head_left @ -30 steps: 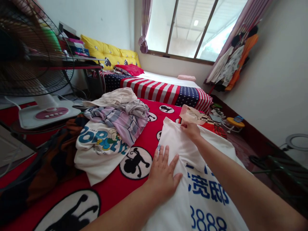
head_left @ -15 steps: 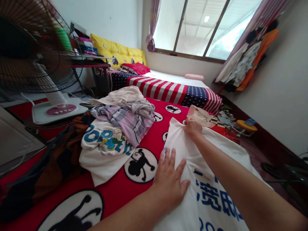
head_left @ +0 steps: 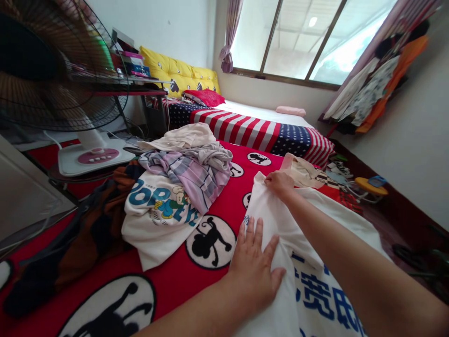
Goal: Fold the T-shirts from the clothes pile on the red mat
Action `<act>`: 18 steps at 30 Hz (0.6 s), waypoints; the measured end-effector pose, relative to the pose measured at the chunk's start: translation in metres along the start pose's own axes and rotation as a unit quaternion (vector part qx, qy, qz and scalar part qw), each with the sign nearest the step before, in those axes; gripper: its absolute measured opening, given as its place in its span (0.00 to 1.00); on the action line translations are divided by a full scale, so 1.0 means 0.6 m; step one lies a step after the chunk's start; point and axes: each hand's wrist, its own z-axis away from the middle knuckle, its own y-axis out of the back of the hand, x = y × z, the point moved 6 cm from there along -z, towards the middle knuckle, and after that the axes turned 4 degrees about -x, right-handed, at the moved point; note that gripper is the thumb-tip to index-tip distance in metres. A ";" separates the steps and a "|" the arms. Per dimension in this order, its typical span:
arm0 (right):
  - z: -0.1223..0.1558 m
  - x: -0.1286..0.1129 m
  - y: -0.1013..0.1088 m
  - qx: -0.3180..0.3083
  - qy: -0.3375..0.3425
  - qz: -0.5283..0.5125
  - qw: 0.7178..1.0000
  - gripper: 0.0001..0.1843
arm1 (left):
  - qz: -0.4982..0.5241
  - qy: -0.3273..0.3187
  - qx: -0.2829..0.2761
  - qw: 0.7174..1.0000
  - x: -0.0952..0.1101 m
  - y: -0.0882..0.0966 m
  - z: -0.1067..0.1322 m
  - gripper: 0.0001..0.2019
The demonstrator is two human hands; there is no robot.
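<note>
A white T-shirt (head_left: 280, 234) with blue lettering lies partly folded on the red blanket (head_left: 175, 290) with monkey pictures. My left hand (head_left: 254, 267) rests flat on the shirt's near left side, fingers spread. Farther along, my right hand (head_left: 279, 184) is closed on the cloth near the shirt's far end, its fingertips pinching the fabric. To the left sits a heap of clothes: a white Popeye shirt (head_left: 159, 224), a plaid lilac garment (head_left: 196, 175) and a beige garment (head_left: 185, 136). My right forearm covers part of the lettering.
An electric fan (head_left: 94, 154) stands at the left, beside a dark brown and navy garment (head_left: 80, 243). Beyond my right hand lies a beige cloth (head_left: 303, 172). A bed with a flag-patterned cover (head_left: 231, 124) runs below the window. A yellow stool (head_left: 370, 186) stands at right.
The camera view has turned slightly left, so the scene sits farther right. My right hand has shifted slightly left along the shirt's far end; my left hand stays flat on the cloth.
</note>
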 end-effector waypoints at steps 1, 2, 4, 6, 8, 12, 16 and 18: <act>0.002 -0.005 -0.001 0.003 0.013 0.012 1.000 0.14 | -0.002 -0.001 0.000 1.000 0.000 -0.001 0.000 0.33; 0.004 -0.011 -0.003 0.006 0.027 0.022 0.999 0.14 | -0.002 -0.002 0.001 1.000 0.000 -0.001 0.000 0.33; 0.005 -0.018 -0.005 0.006 0.050 0.035 0.998 0.15 | 0.000 -0.003 0.004 1.000 -0.001 -0.003 0.001 0.33; 0.002 -0.020 -0.003 0.007 0.062 0.040 0.997 0.14 | 0.004 -0.003 0.007 1.000 -0.002 -0.004 0.001 0.33; -0.003 -0.016 0.004 0.017 0.056 0.038 0.998 0.15 | 0.009 -0.003 0.008 1.000 -0.003 -0.004 0.000 0.33; -0.010 -0.005 0.014 0.039 0.019 0.026 0.999 0.16 | 0.021 -0.006 0.011 1.000 -0.003 -0.003 0.000 0.34; -0.006 -0.002 0.003 0.043 0.004 0.007 0.999 0.14 | 0.033 -0.005 0.007 0.999 -0.003 -0.001 0.000 0.34; 0.000 -0.001 0.004 0.061 -0.005 -0.002 0.998 0.15 | 0.036 -0.005 0.006 0.999 -0.002 0.000 0.001 0.34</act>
